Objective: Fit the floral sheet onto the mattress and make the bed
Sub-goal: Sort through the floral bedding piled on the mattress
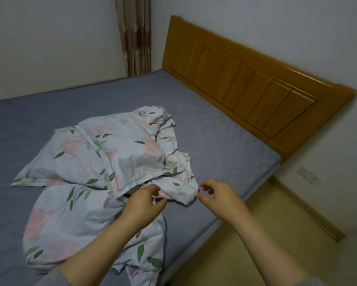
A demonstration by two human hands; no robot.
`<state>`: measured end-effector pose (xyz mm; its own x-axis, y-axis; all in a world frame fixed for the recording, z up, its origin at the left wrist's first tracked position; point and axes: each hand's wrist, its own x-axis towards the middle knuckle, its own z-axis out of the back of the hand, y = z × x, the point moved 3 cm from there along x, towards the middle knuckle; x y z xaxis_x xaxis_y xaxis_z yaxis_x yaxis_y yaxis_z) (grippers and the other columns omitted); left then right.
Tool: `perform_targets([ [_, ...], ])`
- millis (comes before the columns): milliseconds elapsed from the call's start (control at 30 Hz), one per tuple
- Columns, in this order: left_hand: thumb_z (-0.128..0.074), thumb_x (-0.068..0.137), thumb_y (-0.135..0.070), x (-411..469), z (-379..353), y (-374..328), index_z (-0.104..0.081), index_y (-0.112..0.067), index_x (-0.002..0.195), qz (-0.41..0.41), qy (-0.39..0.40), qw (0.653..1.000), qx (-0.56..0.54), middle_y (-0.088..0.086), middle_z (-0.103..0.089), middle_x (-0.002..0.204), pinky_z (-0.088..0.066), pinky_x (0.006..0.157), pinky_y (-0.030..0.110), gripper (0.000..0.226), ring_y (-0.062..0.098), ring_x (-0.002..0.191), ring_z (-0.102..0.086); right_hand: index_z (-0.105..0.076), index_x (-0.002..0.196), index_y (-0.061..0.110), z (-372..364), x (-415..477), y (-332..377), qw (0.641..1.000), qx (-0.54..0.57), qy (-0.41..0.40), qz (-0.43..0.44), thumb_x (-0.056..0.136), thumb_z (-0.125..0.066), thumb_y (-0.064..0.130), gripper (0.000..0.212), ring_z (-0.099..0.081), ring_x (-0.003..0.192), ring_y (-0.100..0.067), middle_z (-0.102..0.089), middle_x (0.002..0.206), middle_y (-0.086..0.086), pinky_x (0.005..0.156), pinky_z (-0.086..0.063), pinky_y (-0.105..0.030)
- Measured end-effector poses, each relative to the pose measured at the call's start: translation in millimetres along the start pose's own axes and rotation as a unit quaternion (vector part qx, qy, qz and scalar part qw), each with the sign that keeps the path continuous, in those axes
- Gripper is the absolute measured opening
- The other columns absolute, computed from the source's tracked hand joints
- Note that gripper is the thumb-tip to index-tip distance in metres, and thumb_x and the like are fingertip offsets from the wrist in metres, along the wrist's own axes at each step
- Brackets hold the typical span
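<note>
While hunting for a corner, pinching crumpled pale-blue floral sheet (103, 153) with curled left hand (144, 201), touching half-curled right hand (216, 195) to its near fold, grip unclear. Lying heaped on grey-blue mattress (225, 145). Best tracing its edge to a corner before spreading toward orange wooden headboard (251, 87).

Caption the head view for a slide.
Left hand pinches the crumpled floral sheet, right hand at its edge, on a blue-grey mattress by a wooden headboard.
</note>
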<state>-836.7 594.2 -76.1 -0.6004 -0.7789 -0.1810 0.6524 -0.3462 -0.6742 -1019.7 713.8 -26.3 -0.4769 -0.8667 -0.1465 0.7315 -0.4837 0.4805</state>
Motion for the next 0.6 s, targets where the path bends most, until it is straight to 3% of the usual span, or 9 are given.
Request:
perform_targets([
  [367,-0.062,0.084,-0.039,91.7,16.4,19.9,-0.056,-0.022,0.122,0.12,-0.058,0.991,-0.003,-0.005,-0.062,0.117,-0.049,0.084,0.027,0.042,0.011,0.1,-0.061,-0.061,0.12,0.021,-12.8,153.4,-11.6,0.992,-0.004,0.103,0.076,0.085,-0.062,0.037,0.038,-0.059,0.1,-0.013,-0.064,0.114,0.002,0.084,-0.047,-0.025],
  [600,-0.062,0.083,-0.045,153.7,12.2,68.8,-0.054,-0.02,0.126,0.258,-0.122,0.958,-0.02,-0.004,-0.063,0.118,-0.048,0.083,0.026,0.05,0.013,0.101,-0.061,-0.061,0.117,0.015,-57.4,273.2,-15.7,0.974,-0.001,0.197,0.111,0.087,-0.06,0.034,0.035,-0.057,0.104,-0.015,-0.061,0.12,-0.001,0.088,-0.047,-0.027],
])
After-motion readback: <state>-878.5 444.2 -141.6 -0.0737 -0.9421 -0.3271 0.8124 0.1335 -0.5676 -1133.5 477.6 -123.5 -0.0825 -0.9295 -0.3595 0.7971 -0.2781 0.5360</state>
